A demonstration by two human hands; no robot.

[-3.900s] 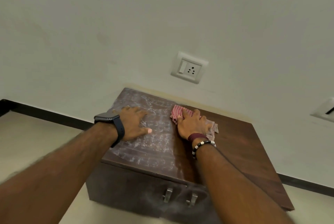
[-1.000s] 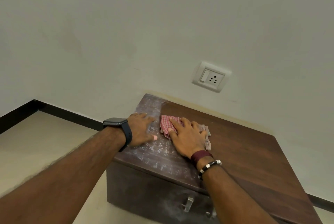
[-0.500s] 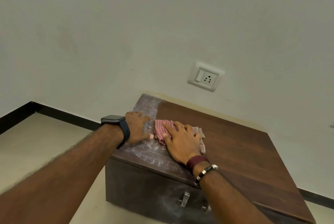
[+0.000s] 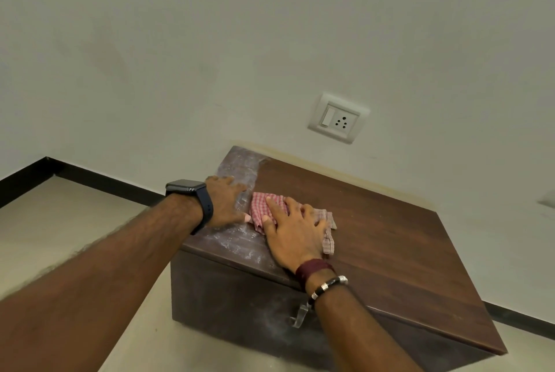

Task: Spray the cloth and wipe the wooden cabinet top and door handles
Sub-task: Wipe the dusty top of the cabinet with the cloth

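With the right hand point(image 4: 295, 233) pressing flat on the cloth point(image 4: 264, 209) and the left hand point(image 4: 223, 205) open, bracing the cabinet top point(image 4: 390, 236), sweep overlapping strokes through the dusty strip point(image 4: 237, 170).

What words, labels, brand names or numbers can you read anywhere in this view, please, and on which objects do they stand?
None: no readable text shows anywhere in the view.
The wall socket bears only a plain switch and pin holes, no marking.
The smartwatch on the left wrist has a dark, blank screen.
The checked cloth, the cabinet top and the door handle carry no lettering.
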